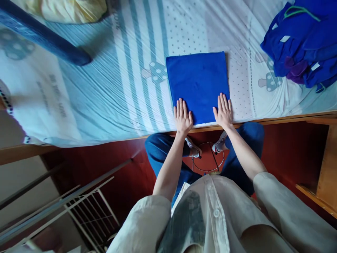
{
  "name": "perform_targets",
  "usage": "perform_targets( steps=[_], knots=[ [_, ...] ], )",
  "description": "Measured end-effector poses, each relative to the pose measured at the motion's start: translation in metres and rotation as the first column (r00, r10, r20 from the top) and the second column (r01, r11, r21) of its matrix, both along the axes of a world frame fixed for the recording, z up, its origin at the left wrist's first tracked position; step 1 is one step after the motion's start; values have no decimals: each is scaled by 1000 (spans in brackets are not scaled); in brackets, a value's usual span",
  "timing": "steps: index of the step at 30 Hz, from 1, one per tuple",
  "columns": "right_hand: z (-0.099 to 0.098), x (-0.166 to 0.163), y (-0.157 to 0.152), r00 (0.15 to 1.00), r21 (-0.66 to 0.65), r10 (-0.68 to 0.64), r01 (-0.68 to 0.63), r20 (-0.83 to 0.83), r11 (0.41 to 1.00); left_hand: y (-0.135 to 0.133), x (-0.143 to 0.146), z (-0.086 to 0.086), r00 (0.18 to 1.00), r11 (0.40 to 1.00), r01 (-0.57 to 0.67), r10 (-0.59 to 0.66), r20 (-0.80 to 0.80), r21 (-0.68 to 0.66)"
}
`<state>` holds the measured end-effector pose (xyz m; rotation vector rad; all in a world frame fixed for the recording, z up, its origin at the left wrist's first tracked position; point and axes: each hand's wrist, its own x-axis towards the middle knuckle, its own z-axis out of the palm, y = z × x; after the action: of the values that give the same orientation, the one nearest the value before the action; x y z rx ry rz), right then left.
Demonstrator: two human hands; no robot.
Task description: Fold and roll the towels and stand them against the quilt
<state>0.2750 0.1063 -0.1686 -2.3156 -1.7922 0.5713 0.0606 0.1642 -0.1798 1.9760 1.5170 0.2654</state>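
A bed (105, 88) with a pale sheet printed in stripes, dots and mushrooms fills the upper view, its wooden edge running above a dark red floor (110, 165). A folded blue cloth (198, 82) lies flat near that edge, the left hand (182, 117) and right hand (223, 113) resting on its near corners, each grip spread flat, fingers extended. A heap of blue garments (302, 45) sits well apart at right, a dark blue roll (44, 38) and yellow bundle (71, 10) at left, a white wire rack (86, 207) on the floor.

Two hands (183, 117) (223, 112), one folded blue cloth (198, 82), one heap of blue garments (300, 42).

Blue clothes pile (302, 42) cut off right; sheet lettering (56, 95) perhaps blurred.
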Motion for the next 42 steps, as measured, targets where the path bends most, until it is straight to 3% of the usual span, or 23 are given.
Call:
perform_targets(
  steps=[5, 9, 14, 18, 22, 25, 27, 29, 31, 34, 37, 42],
  knots=[
    [2, 25, -19, 1000, -5, -18, 18, -23, 1000, -8, -16, 9, 1000, 1000, -14, 14, -6, 9],
    [4, 30, -3, 999, 39, -16, 18, -52, 999, 3, -16, 19, 1000, 1000, -3, 3, 0, -30],
    [0, 36, 79, 993, 126, 80, -69, -89, 990, 79, 22, 19, 990, 991, 129, -128, 54, -20],
    [-16, 55, 146, 987, 113, 133, -123, -91, 986, 155, 41, -4, 989, 989, 149, -149, -3, -9],
    [-29, 81, 173, 990, 110, 132, -137, 56, 984, 213, 27, -40, 993, 993, 104, -100, -64, 60],
    [-24, 86, 181, 990, 65, 91, -99, 112, 993, 233, 22, -57, 993, 990, 83, -91, 68, 116],
    [-16, 74, 181, 991, 42, 65, -70, 115, 997, 225, 30, -55, 991, 982, 71, -90, 103, 175],
    [-8, 49, 172, 989, 61, 77, -85, 126, 995, 198, 46, -45, 994, 969, 84, -100, 54, 232],
    [-4, 18, 151, 987, 95, 122, -133, 108, 987, 156, 58, -34, 988, 957, 145, -152, 10, 252],
    [-13, -13, 102, 977, 103, 211, -208, -27, 973, 87, 52, -25, 980, 969, 195, -199, 11, 151],
    [-30, -8, 56, 978, 108, 193, -184, -75, 977, 40, 20, -26, 989, 983, 145, -147, 15, 116],
    [-47, 38, 13, 976, 122, 208, -198, -71, 973, 6, -31, -31, 995, 988, 99, -97, -20, 119]
  ],
)
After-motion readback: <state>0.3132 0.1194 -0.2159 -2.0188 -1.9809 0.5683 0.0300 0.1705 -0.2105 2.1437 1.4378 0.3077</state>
